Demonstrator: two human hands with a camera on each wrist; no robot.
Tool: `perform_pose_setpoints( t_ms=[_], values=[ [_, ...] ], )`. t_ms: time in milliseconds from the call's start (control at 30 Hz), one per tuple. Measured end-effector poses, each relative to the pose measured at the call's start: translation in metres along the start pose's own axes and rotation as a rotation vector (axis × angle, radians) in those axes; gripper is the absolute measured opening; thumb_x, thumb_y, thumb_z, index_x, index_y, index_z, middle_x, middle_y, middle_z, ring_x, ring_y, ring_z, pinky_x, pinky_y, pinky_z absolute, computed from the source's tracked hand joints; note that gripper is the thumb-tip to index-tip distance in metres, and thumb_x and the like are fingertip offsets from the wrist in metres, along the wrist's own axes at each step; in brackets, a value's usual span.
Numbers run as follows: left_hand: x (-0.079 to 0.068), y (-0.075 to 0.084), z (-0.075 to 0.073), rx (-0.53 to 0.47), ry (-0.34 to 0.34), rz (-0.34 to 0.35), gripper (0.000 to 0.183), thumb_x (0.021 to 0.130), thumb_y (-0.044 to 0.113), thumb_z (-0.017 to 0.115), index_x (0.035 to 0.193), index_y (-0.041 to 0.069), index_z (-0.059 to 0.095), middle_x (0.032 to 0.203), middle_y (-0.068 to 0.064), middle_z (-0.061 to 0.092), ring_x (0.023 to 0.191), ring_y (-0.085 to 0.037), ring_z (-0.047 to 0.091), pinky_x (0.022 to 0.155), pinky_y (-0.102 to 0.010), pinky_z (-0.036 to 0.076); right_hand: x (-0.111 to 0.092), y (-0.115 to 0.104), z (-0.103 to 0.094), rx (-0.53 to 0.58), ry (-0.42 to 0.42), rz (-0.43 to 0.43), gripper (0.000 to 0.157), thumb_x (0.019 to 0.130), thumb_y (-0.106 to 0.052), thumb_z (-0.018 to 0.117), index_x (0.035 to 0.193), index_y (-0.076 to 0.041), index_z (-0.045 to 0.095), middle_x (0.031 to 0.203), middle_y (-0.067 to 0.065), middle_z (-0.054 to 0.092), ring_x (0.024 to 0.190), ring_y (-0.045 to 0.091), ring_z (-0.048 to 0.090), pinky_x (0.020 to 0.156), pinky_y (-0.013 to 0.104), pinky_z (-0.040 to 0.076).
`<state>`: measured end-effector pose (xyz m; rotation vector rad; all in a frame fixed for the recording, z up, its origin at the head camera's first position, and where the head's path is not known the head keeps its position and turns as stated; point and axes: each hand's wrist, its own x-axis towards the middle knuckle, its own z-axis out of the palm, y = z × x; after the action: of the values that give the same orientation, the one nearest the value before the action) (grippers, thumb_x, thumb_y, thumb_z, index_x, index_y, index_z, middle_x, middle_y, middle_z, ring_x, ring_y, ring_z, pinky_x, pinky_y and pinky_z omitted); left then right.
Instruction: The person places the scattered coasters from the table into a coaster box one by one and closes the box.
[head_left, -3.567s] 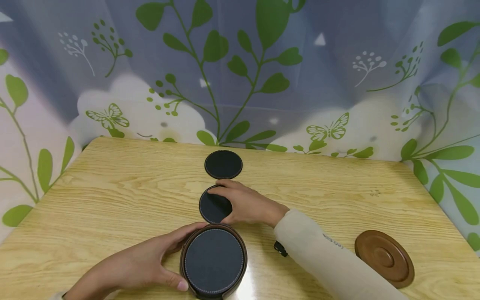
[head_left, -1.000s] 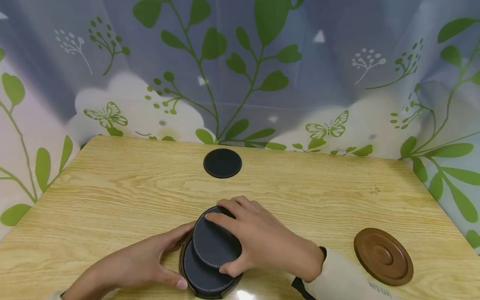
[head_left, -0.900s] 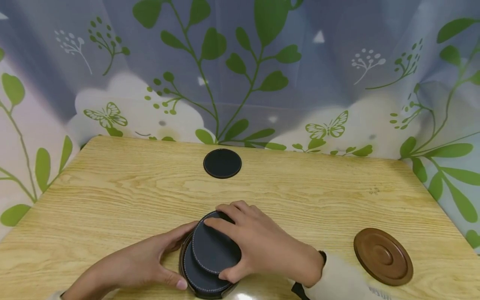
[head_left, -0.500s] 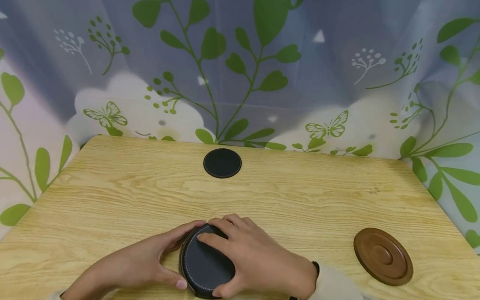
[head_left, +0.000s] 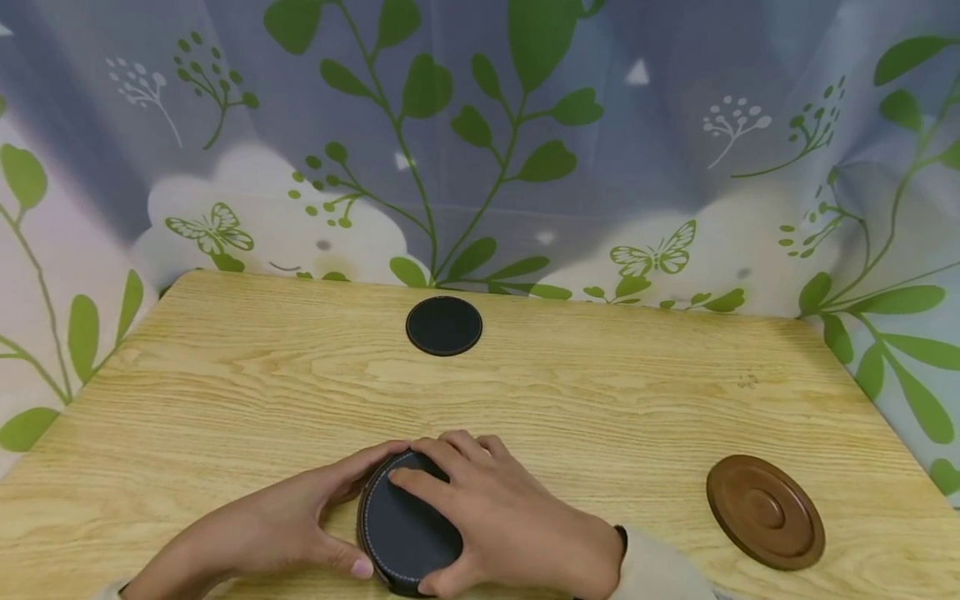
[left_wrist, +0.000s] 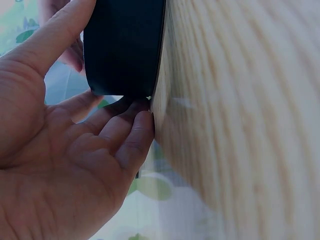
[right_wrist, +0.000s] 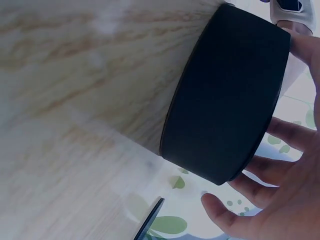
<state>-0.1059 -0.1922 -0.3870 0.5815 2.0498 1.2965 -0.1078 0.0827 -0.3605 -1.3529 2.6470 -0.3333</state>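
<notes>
At the near edge of the table, a round black coaster (head_left: 408,533) with pale stitching lies on top of a round dark coaster holder (right_wrist: 225,95). My left hand (head_left: 273,527) curves round the holder's left side, thumb at the near end and fingers at the far end. The holder's smooth dark wall also shows beside the left fingers (left_wrist: 117,132) in the left wrist view. My right hand (head_left: 517,521) grips the coaster from the right, with the index finger on its face and the thumb at its near edge. Whatever lies under this coaster is hidden.
Another black coaster (head_left: 444,326) lies flat near the table's far edge. A round brown disc (head_left: 765,512) with raised rings lies at the right. A curtain (head_left: 480,167) printed with leaves hangs behind the wooden table (head_left: 600,392).
My right hand has brought the second coaster from the table toward me onto the holder. It then slid down until its edge lined up with the holder. The left hand stayed in place.
</notes>
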Motion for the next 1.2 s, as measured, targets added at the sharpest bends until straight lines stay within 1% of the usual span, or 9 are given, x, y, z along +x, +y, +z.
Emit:
perform_pose_setpoints(
  t_ms=[133,233,333,400,467,567,600,867,1200],
  values=[
    [0.0002,-0.0009,0.0004,-0.015,-0.001,-0.006,0.101,0.085,0.036,0.086,0.166,0.040,0.026,0.174,0.002,0.026,0.162,-0.036,0.017,0.106,-0.006,0.029,-0.0001,0.0004,0.0011,0.005,-0.008,0.007,0.088,0.087,-0.065,0.076,0.160,-0.033,0.041,0.161,-0.004,0.044,0.141,0.017,0.043,0.108,0.049,0.045],
    [0.0009,-0.0017,0.0001,-0.019,-0.004,-0.005,0.100,0.086,0.035,0.086,0.165,0.041,0.026,0.174,0.001,0.027,0.162,-0.037,0.018,0.107,-0.007,0.030,-0.0008,0.0005,0.0021,0.013,-0.007,0.012,0.089,0.087,-0.065,0.076,0.161,-0.033,0.038,0.163,-0.005,0.042,0.142,0.017,0.042,0.108,0.051,0.045],
    [0.0014,-0.0022,-0.0007,-0.004,-0.006,0.013,0.100,0.087,0.034,0.085,0.166,0.040,0.024,0.174,-0.002,0.026,0.161,-0.040,0.018,0.121,-0.033,0.033,-0.0023,-0.0001,0.0033,0.007,0.008,0.007,0.090,0.088,-0.065,0.076,0.162,-0.032,0.037,0.163,-0.004,0.041,0.142,0.018,0.043,0.107,0.053,0.045],
    [0.0013,-0.0018,-0.0009,0.006,-0.002,0.011,0.100,0.087,0.034,0.085,0.166,0.040,0.024,0.174,-0.001,0.026,0.161,-0.040,0.019,0.121,-0.037,0.033,-0.0032,-0.0003,0.0043,-0.007,0.023,-0.002,0.091,0.088,-0.065,0.075,0.162,-0.030,0.037,0.162,-0.003,0.041,0.141,0.018,0.043,0.106,0.054,0.046],
    [0.0010,-0.0016,-0.0004,0.007,-0.002,0.018,0.102,0.087,0.034,0.085,0.167,0.039,0.023,0.174,-0.001,0.025,0.161,-0.039,0.018,0.121,-0.033,0.032,-0.0039,-0.0003,0.0052,-0.020,0.033,-0.007,0.092,0.088,-0.066,0.075,0.163,-0.029,0.036,0.162,-0.003,0.041,0.141,0.019,0.044,0.105,0.054,0.047],
    [0.0001,-0.0007,0.0008,-0.009,-0.003,0.009,0.102,0.086,0.036,0.085,0.167,0.039,0.023,0.174,0.003,0.025,0.162,-0.035,0.016,0.109,-0.007,0.029,-0.0048,-0.0003,0.0057,-0.016,0.031,-0.003,0.093,0.088,-0.066,0.075,0.163,-0.028,0.035,0.163,-0.003,0.040,0.142,0.018,0.042,0.105,0.054,0.047],
    [0.0000,-0.0005,0.0010,-0.019,-0.006,0.013,0.102,0.086,0.035,0.085,0.167,0.038,0.023,0.174,0.003,0.025,0.162,-0.036,0.016,0.107,-0.005,0.028,-0.0051,-0.0002,0.0058,-0.011,0.028,-0.001,0.094,0.088,-0.066,0.075,0.163,-0.028,0.034,0.163,-0.003,0.039,0.142,0.018,0.042,0.105,0.054,0.047],
    [-0.0009,0.0005,0.0012,-0.012,-0.004,0.015,0.101,0.086,0.035,0.085,0.167,0.039,0.024,0.174,0.003,0.025,0.162,-0.037,0.016,0.106,-0.004,0.028,-0.0068,0.0009,0.0059,0.009,0.036,-0.019,0.092,0.091,-0.066,0.071,0.165,-0.028,0.032,0.164,-0.001,0.039,0.147,0.023,0.042,0.105,0.054,0.046],
    [-0.0007,-0.0008,0.0002,0.015,0.007,0.013,0.101,0.086,0.037,0.086,0.166,0.041,0.024,0.174,0.003,0.025,0.161,-0.037,0.018,0.107,-0.006,0.029,-0.0055,0.0013,0.0046,0.008,0.052,-0.001,0.089,0.090,-0.062,0.074,0.163,-0.028,0.036,0.161,-0.004,0.043,0.142,0.018,0.044,0.104,0.052,0.046]
  ],
)
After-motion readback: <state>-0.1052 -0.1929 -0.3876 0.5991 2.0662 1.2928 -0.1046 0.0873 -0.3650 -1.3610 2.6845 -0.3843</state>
